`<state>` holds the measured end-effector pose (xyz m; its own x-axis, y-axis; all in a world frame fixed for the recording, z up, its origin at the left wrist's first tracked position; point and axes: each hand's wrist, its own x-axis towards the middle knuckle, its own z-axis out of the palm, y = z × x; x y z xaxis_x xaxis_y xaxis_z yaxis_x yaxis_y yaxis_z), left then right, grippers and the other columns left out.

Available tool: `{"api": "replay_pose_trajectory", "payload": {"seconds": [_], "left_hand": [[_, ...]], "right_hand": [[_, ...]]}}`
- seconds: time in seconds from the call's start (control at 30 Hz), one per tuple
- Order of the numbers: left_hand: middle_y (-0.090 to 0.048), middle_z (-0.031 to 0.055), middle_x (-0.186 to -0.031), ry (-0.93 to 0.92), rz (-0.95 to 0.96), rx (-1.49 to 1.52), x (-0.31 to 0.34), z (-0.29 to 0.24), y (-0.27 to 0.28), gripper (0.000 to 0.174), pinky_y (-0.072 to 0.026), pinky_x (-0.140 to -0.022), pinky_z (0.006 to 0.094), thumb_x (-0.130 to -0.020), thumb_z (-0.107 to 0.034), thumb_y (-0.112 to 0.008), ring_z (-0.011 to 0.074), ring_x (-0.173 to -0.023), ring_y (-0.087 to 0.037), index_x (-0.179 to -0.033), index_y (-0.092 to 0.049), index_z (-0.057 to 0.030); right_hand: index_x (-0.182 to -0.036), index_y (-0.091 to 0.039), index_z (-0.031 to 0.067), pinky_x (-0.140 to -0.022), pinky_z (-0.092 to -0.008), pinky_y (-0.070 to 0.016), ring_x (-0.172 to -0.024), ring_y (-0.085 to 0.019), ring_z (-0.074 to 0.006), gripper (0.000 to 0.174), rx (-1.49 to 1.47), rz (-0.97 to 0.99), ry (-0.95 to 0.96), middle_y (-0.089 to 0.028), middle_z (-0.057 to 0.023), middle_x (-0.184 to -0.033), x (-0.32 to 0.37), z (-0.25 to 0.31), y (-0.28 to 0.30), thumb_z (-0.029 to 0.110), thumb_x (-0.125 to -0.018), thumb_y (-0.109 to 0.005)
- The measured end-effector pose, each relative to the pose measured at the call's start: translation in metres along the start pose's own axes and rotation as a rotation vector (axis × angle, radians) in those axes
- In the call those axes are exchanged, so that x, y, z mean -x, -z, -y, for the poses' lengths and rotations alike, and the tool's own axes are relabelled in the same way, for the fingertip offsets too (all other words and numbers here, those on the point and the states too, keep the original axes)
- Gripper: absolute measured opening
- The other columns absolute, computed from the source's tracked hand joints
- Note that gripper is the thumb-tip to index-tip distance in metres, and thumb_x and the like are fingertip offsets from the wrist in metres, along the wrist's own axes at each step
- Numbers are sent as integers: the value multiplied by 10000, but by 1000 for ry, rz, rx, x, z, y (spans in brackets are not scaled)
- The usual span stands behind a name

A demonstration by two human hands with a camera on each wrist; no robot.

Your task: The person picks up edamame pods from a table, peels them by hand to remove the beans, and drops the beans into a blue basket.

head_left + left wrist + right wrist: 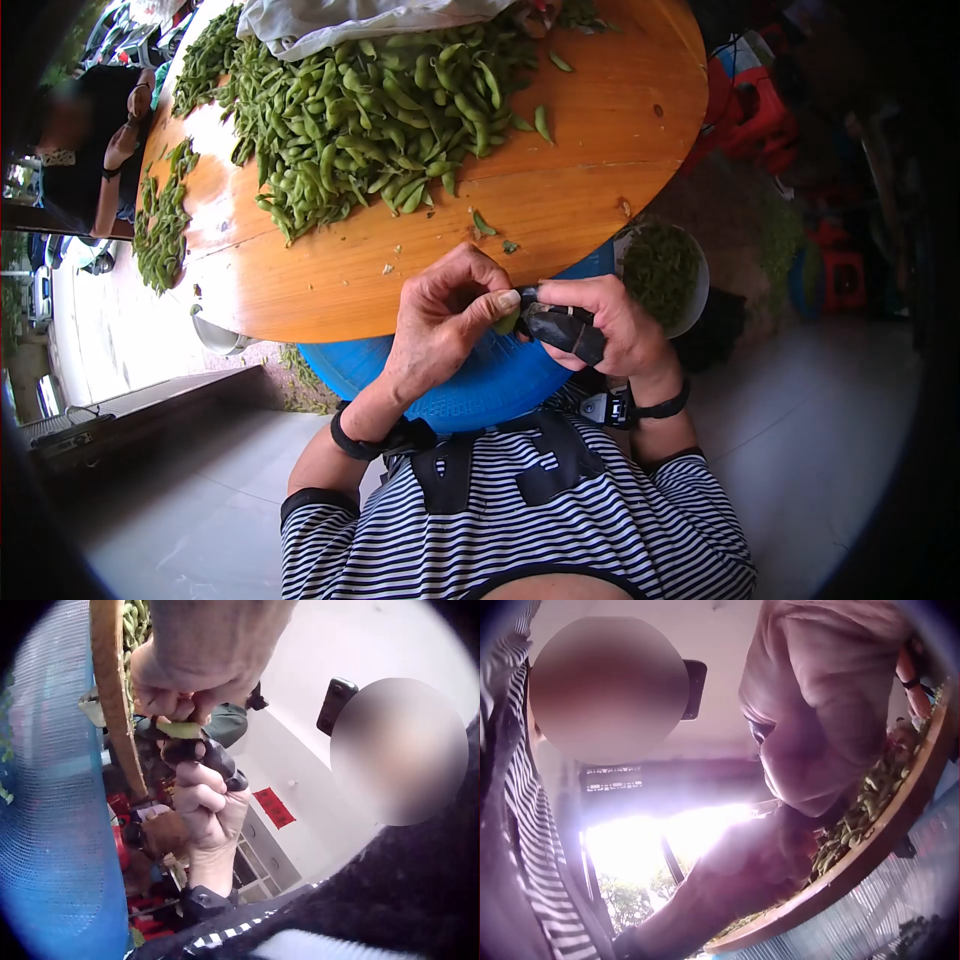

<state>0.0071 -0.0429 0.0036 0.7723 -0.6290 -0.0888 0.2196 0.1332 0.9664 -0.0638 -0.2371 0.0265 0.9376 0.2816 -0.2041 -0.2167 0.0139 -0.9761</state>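
Left hand point(445, 320): closed, a small green bean pod point(507, 322) is pinched at its fingertips
Right hand point(615, 322): a black-handled tool point(563, 328) is gripped, held against the pod
Heap of green pods point(370, 110): piled at 12 o'clock on the round wooden tabletop point(560, 200)
Blue plastic basket point(480, 385): set beneath both hands

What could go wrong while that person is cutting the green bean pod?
The left hand pinches the pod right at the black scissors in the right hand, so a fingertip might get nipped. The pod is held past the table edge, above the blue basket; a slip could drop it there.
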Motion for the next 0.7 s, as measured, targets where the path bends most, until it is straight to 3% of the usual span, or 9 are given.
{"api": "replay_pose_trajectory", "payload": {"seconds": [0.07, 0.2, 0.27, 0.3, 0.37, 0.4, 0.47, 0.57, 0.7], "left_hand": [[-529, -10, -802, 11, -2, 32, 0, -4, -4, 121, -351, -554, 204, -875, -90, -701, 49, -630, -460, -828, -611, -25], [-527, -14, -814, 19, -24, 12, 0, 1, -3, 116, -356, -567, 208, -868, -86, -705, 54, -651, -467, -819, -615, -33], [-529, -2, -822, 48, 7, 17, 0, -1, 0, 119, -403, -617, 223, -871, -76, -699, 74, -697, -502, -816, -609, -22], [-531, 10, -830, 77, 36, 21, 0, -1, 2, 122, -450, -667, 238, -873, -67, -694, 95, -742, -538, -814, -603, -11], [-527, 11, -842, 80, 99, 108, 0, -1, 6, 127, -446, -671, 241, -873, -72, -695, 98, -745, -532, -811, -601, -12], [-522, 12, -855, 82, 165, 193, 0, 0, 8, 133, -443, -675, 243, -872, -77, -696, 100, -748, -527, -809, -598, -12], [-518, 12, -865, 59, 202, 185, 0, 5, 13, 134, -442, -674, 244, -871, -79, -697, 100, -748, -524, -813, -596, -14], [-515, 11, -876, 42, 232, 166, 0, 5, 13, 127, -441, -675, 245, -872, -77, -694, 101, -759, -523, -828, -594, -14], [-522, 14, -875, 19, 113, -65, 4, 1, 6, 105, -443, -685, 248, -885, -65, -674, 108, -785, -529, -856, -592, -7]], "right_hand": [[-879, -624, -9, -601, -242, -416, -682, -520, -71, 116, -121, 46, -141, -552, 1, -707, 3, 7, 2, -8, -763, -624], [-884, -632, -17, -570, -228, -412, -647, -525, -70, 122, -194, 18, -146, -554, 5, -698, 1, 1, 0, -9, -763, -624], [-879, -640, -21, -546, -199, -391, -613, -510, -49, 124, 71, -22, 91, -557, 10, -681, -1, -1, -1, -10, -756, -631], [-879, -640, -21, -546, -199, -391, -613, -510, -49, 124, 70, -22, 89, -557, 10, -681, -2, -5, -1, -10, -756, -631], [-890, -643, -45, -520, -194, -382, -576, -493, -36, 219, 129, -24, 262, -552, 8, -656, -5, -17, -1, 167, -840, -661], [-890, -643, -45, -520, -194, -382, -576, -493, -36, 219, 129, -25, 262, -552, 8, -656, -4, -20, -1, 167, -840, -661], [-916, -640, -72, -489, -206, -378, -541, -483, -42, 480, -399, 112, 63, -533, 6, -619, -1, -26, 0, 406, -878, -641], [-930, -633, -91, -467, -204, -370, -518, -474, -43, 664, -345, 159, 69, -520, 10, -603, -3, -35, 2, 569, -879, -577], [-926, -632, -77, -467, -191, -366, -523, -479, -32, 560, -269, 47, 152, -519, 18, -600, -2, -38, 0, 480, -883, -599]]}}
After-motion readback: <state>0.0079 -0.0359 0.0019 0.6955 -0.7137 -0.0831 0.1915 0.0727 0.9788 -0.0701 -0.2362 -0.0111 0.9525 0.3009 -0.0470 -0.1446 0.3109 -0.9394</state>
